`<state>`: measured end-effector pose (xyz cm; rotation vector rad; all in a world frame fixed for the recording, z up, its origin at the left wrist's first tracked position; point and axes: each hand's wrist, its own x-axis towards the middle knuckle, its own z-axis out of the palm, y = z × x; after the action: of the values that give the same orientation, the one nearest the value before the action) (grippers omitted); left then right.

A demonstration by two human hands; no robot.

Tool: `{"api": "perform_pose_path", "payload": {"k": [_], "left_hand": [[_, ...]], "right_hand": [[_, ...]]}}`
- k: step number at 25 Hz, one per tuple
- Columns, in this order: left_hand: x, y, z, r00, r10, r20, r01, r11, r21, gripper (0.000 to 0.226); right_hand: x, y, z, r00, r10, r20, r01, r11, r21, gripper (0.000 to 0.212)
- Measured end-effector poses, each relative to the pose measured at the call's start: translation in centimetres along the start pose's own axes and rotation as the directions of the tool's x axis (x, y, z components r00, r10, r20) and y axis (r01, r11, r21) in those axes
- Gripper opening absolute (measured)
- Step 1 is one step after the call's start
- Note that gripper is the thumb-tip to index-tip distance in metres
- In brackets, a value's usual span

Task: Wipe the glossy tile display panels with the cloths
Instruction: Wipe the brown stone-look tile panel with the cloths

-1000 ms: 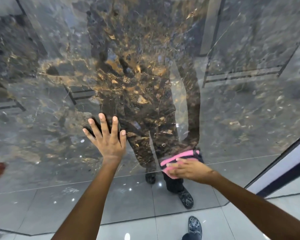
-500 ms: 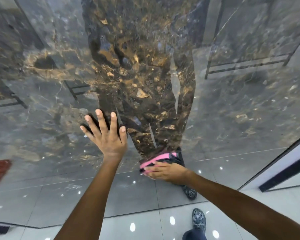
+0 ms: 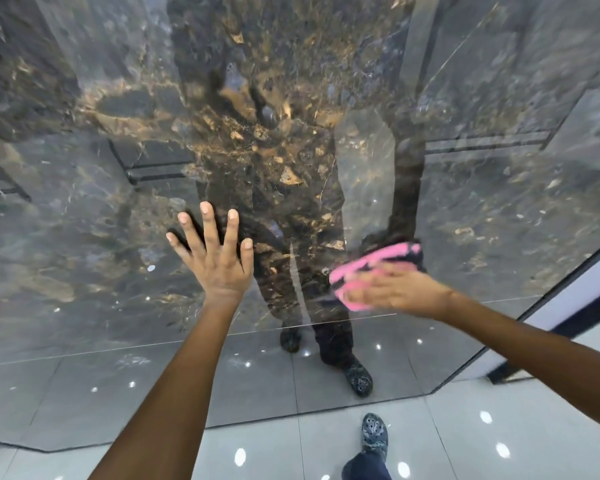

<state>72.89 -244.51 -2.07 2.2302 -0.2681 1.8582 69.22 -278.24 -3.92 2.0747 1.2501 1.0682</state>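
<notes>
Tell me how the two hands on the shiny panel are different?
The left hand is bare, with fingers spread wide and pointing up; the right hand has a pink cloth under it, with its fingers pointing sideways. The left hand looks sharp, the right hand blurry. Both are against the same glossy panel.
</notes>
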Motion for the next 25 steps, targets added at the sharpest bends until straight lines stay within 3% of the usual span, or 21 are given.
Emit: {"api": "perform_pose_path", "payload": {"k": [2,3,4,5,6,8,9,11,13,14,15,16,17,18,19,20,21,22,23,24,25], "left_hand": [[0.4,-0.1,0.0,1.0,-0.002,0.012,0.002,1.0,-0.004,0.054],[0.7,-0.1,-0.1,1.0,-0.001,0.024,0.001,1.0,-0.001,0.054],[1.1,0.0,-0.3,0.999,-0.004,0.043,0.004,1.0,0.008,0.054],[1.4,0.3,-0.6,0.998,-0.023,0.066,0.023,1.0,0.013,0.053],[1.7,0.8,-1.0,0.994,-0.072,0.085,0.072,0.997,-0.004,0.051],[2.5,2.4,-1.8,0.968,-0.211,0.135,0.227,0.967,-0.118,0.044],[4.1,3.6,-2.3,0.963,-0.232,0.14,0.256,0.948,-0.189,0.041],[10.4,5.7,-2.9,0.985,-0.154,0.082,0.171,0.947,-0.272,0.04],[19.7,6.9,-3.6,0.995,-0.097,-0.022,0.086,0.95,-0.299,0.041],[24.1,7.2,-4.0,0.995,-0.081,-0.06,0.062,0.962,-0.266,0.044],[27.4,7.4,-4.2,0.995,-0.064,-0.073,0.048,0.979,-0.197,0.047],[29.5,7.4,-4.2,0.996,-0.059,-0.067,0.051,0.992,-0.116,0.051],[30.6,7.4,-4.1,0.997,-0.061,-0.047,0.059,0.998,-0.037,0.055],[30.8,7.5,-4.0,0.998,-0.061,-0.028,0.062,0.998,0.032,0.059],[30.8,7.5,-3.9,0.998,-0.06,-0.012,0.061,0.995,0.075,0.061],[30.7,7.4,-3.7,0.998,-0.056,-0.002,0.056,0.995,0.084,0.062],[30.7,7.2,-3.6,0.999,-0.046,0.007,0.045,0.996,0.079,0.063],[30.7,7.1,-3.6,0.999,-0.035,0.007,0.034,0.997,0.074,0.063],[30.8,7.0,-3.5,1.0,-0.027,-0.006,0.027,0.997,0.072,0.063],[30.8,6.9,-3.5,0.999,-0.03,-0.019,0.031,0.998,0.058,0.062],[30.8,7.0,-3.8,0.998,-0.051,-0.031,0.052,0.998,0.026,0.059]], "right_hand": [[2.1,2.9,-2.5,0.963,0.256,-0.08,-0.256,0.967,0.003,0.069],[3.4,3.1,-3.4,0.903,0.416,-0.11,-0.417,0.909,0.014,0.074],[4.2,2.4,-3.4,0.875,0.467,-0.13,-0.47,0.883,0.006,0.084],[4.5,1.1,-3.0,0.914,0.395,-0.091,-0.399,0.917,-0.022,0.095],[4.6,0.0,-2.7,0.975,0.221,-0.026,-0.222,0.971,-0.092,0.101],[5.2,1.1,-3.6,0.998,-0.038,0.048,0.043,0.991,-0.123,0.084],[6.1,3.9,-5.4,0.999,-0.041,0.023,0.043,0.994,-0.099,0.071],[8.5,10.7,-9.2,0.983,0.103,-0.153,-0.119,0.988,-0.098,0.057],[10.4,18.4,-13.6,0.824,0.414,-0.387,-0.462,0.886,-0.033,0.057],[11.0,22.0,-15.4,0.638,0.597,-0.487,-0.643,0.76,0.089,0.064],[11.8,24.0,-16.7,0.382,0.764,-0.52,-0.763,0.578,0.289,0.073],[13.1,23.9,-17.3,0.16,0.874,-0.46,-0.793,0.391,0.467,0.079],[14.1,22.7,-17.4,0.113,0.914,-0.39,-0.796,0.318,0.516,0.081],[14.9,20.5,-16.6,0.288,0.881,-0.376,-0.793,0.439,0.421,0.079],[15.1,18.1,-15.3,0.646,0.669,-0.367,-0.64,0.737,0.218,0.074],[14.6,16.5,-14.8,0.9,0.351,-0.259,-0.362,0.932,0.003,0.068],[13.7,16.7,-15.0,0.978,0.157,-0.138,-0.174,0.977,-0.125,0.065],[12.7,18.9,-15.6,0.985,0.11,-0.136,-0.136,0.97,-0.203,0.066],[12.0,21.9,-16.4,0.944,0.216,-0.25,-0.268,0.942,-0.2,0.069],[11.6,25.1,-17.5,0.799,0.466,-0.38,-0.522,0.852,-0.051,0.073],[11.1,28.4,-19.3,0.51,0.737,-0.444,-0.754,0.631,0.181,0.077]]}}
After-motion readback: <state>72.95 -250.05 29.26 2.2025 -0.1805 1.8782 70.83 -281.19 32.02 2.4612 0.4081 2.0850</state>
